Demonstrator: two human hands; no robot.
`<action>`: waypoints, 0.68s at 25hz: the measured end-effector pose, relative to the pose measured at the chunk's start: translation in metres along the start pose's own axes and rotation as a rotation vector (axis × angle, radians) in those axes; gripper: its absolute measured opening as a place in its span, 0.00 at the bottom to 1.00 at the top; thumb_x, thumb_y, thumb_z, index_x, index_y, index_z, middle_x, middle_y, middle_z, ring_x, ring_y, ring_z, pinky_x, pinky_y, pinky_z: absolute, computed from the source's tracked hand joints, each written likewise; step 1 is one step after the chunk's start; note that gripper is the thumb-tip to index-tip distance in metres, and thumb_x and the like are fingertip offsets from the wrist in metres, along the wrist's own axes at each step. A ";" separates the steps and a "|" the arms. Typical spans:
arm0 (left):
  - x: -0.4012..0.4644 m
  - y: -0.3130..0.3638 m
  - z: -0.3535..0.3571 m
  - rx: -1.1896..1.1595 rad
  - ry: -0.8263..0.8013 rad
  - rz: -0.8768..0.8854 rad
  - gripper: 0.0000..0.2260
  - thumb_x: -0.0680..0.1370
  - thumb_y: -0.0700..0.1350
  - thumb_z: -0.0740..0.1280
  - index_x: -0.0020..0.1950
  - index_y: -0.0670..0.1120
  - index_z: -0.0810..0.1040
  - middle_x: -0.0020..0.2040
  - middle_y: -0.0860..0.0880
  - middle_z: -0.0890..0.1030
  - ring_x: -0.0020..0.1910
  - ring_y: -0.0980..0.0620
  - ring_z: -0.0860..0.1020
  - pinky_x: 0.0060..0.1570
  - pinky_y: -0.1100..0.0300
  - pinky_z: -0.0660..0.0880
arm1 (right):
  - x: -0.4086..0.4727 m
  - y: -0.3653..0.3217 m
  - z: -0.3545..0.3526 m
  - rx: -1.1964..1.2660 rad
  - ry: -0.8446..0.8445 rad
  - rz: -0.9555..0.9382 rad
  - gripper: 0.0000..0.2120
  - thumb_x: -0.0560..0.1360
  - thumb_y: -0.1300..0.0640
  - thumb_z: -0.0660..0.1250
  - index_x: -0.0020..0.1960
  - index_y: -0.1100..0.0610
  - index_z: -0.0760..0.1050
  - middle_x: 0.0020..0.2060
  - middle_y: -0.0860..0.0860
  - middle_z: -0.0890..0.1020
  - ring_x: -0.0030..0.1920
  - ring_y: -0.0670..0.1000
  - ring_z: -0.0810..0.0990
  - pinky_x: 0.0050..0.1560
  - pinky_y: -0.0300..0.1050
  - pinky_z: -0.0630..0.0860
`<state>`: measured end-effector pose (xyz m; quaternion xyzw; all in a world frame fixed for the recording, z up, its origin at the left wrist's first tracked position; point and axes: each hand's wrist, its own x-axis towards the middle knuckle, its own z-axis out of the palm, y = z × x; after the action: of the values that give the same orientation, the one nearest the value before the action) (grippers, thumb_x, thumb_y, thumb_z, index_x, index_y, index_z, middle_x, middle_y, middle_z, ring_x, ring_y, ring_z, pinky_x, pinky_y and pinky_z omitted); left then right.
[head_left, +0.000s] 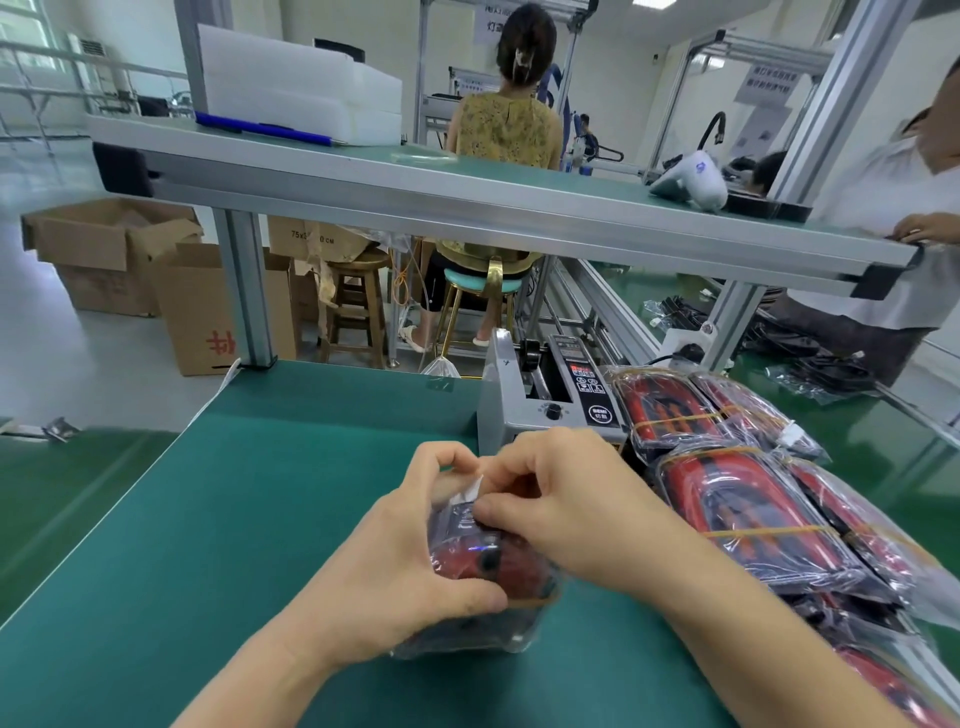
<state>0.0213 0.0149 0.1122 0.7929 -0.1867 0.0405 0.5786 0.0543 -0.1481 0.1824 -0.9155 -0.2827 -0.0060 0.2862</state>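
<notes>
A clear plastic bag (470, 631) holding a red and black item lies on the green table mat (218, 530) in front of me. My left hand (400, 556) grips the bag from the left, thumb across its front and fingers curled over the top. My right hand (566, 512) pinches the folded bag flap and a small white strip, perhaps tape (471, 488), at the top of the bag. Much of the bag's upper part is hidden by both hands.
A grey tape dispenser machine (550, 405) stands just behind my hands. Stacks of bagged red and black items (748, 509) bound with rubber bands fill the right side. An overhead shelf (467, 202) crosses above. A person sits on a stool beyond; another stands at right.
</notes>
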 end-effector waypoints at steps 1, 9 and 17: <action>0.000 0.000 0.000 0.001 -0.001 0.002 0.32 0.63 0.44 0.78 0.58 0.59 0.63 0.59 0.59 0.79 0.55 0.53 0.80 0.52 0.58 0.77 | 0.001 0.001 0.000 0.040 -0.037 0.004 0.04 0.72 0.54 0.71 0.39 0.51 0.82 0.37 0.48 0.83 0.39 0.45 0.78 0.47 0.48 0.76; 0.004 0.001 0.006 0.042 0.003 0.022 0.32 0.62 0.46 0.78 0.57 0.63 0.65 0.64 0.68 0.74 0.63 0.64 0.74 0.60 0.66 0.71 | -0.032 0.032 0.040 0.468 0.331 -0.171 0.07 0.74 0.60 0.66 0.38 0.56 0.75 0.36 0.47 0.75 0.37 0.45 0.73 0.41 0.35 0.69; 0.016 -0.004 -0.009 0.058 0.091 -0.018 0.29 0.61 0.46 0.79 0.57 0.59 0.69 0.63 0.63 0.76 0.54 0.51 0.81 0.56 0.53 0.77 | -0.062 0.039 0.060 -0.001 0.330 -0.499 0.10 0.79 0.44 0.60 0.42 0.45 0.73 0.36 0.41 0.73 0.41 0.38 0.72 0.45 0.43 0.66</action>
<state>0.0388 0.0207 0.1160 0.8084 -0.1519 0.0766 0.5635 0.0130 -0.1747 0.1012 -0.8047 -0.4485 -0.2251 0.3173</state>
